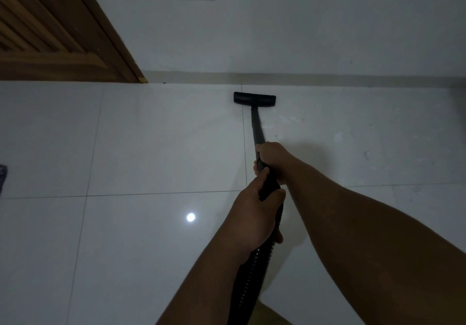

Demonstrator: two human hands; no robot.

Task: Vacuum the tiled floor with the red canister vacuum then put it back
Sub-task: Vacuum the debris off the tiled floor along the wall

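Both hands wrapped on black vacuum wand [257, 133]: right hand [273, 159] farther, left hand [254, 220] nearer, by ribbed hose [249, 287]. Floor nozzle [254, 98] flat on tiled floor [151, 148], near far skirting [327, 78].

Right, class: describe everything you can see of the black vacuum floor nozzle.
The black, flat, rectangular plastic floor nozzle lies flat on the glossy white tiled floor, close to the pale skirting strip at the wall's foot, roughly parallel to it. A straight dark wand joins its middle and runs back to both hands, right ahead of left.
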